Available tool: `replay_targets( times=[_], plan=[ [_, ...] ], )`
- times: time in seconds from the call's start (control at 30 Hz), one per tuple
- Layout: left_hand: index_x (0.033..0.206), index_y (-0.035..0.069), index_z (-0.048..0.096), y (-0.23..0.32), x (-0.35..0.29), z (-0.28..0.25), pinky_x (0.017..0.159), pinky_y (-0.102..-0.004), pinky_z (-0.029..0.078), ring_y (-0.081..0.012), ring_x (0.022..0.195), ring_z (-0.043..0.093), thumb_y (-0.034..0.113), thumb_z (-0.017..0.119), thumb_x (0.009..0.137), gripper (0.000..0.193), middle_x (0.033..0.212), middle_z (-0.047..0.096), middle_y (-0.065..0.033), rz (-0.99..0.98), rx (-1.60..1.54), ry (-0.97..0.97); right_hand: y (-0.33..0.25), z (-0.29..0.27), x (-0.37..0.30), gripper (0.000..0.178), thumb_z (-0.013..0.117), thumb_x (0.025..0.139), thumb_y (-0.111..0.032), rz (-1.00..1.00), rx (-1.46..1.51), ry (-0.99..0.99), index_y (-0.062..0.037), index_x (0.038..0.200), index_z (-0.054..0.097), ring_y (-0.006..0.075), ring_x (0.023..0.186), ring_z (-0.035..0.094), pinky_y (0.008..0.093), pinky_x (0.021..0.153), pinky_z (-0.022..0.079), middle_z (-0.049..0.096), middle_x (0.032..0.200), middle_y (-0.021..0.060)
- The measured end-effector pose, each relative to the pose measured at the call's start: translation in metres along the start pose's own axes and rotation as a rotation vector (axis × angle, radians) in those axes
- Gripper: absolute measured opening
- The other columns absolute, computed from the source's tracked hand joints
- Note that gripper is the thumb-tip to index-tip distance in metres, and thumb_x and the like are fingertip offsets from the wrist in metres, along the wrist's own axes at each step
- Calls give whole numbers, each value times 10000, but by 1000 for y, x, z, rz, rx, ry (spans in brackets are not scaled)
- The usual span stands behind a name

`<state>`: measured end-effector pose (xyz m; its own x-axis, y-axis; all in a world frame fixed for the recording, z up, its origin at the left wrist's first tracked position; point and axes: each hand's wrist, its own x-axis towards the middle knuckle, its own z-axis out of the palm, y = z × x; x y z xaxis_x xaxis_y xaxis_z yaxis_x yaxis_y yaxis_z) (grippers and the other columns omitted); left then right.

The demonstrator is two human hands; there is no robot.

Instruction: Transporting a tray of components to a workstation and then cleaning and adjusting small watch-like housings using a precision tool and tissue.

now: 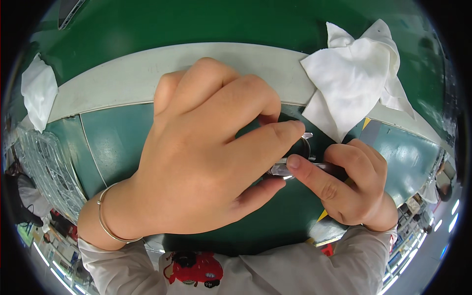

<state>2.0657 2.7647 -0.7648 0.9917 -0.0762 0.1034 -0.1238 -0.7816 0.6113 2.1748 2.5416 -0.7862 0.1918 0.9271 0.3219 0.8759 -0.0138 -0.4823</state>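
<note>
Over the middle of the bench, both hands close around a small shiny silver metal piece with a curved, ring-like edge. My left hand, a thin bangle at its wrist, covers much of it, index finger on the far side and thumb on the near side. From the right, my right hand presses an extended fingertip against the metal. Its other fingers curl round a dark, glossy part that seems to join the silver piece. Most of the piece is hidden by fingers, so its exact kind does not show.
A crumpled white cloth lies beyond my right hand, across a pale grey strip. Another white cloth is at the far left. Clear plastic trays sit left of my wrist. A dark flat device shows at the top left.
</note>
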Motion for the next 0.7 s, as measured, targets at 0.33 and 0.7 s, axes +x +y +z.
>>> replay_targets(
  times=[0.33, 0.7],
  plan=[
    [997, 97, 784, -2, 0, 6, 719, -362, 355, -225, 810, 490, 256, 852, 445, 579, 877, 600, -13, 12, -4, 32, -1, 2, 3, 494, 764, 604, -74, 3, -16, -27, -111, 1095, 800, 140, 544, 394, 274, 430, 280, 455, 857, 52],
    [997, 51, 762, 1, 1, 14, 685, -355, 369, -229, 772, 501, 191, 869, 475, 551, 852, 599, -32, 6, -32, 99, -8, 11, -4, 472, 803, 671, -88, 41, -127, 45, -192, 1131, 802, 114, 556, 354, 242, 403, 277, 441, 839, 24]
  ],
)
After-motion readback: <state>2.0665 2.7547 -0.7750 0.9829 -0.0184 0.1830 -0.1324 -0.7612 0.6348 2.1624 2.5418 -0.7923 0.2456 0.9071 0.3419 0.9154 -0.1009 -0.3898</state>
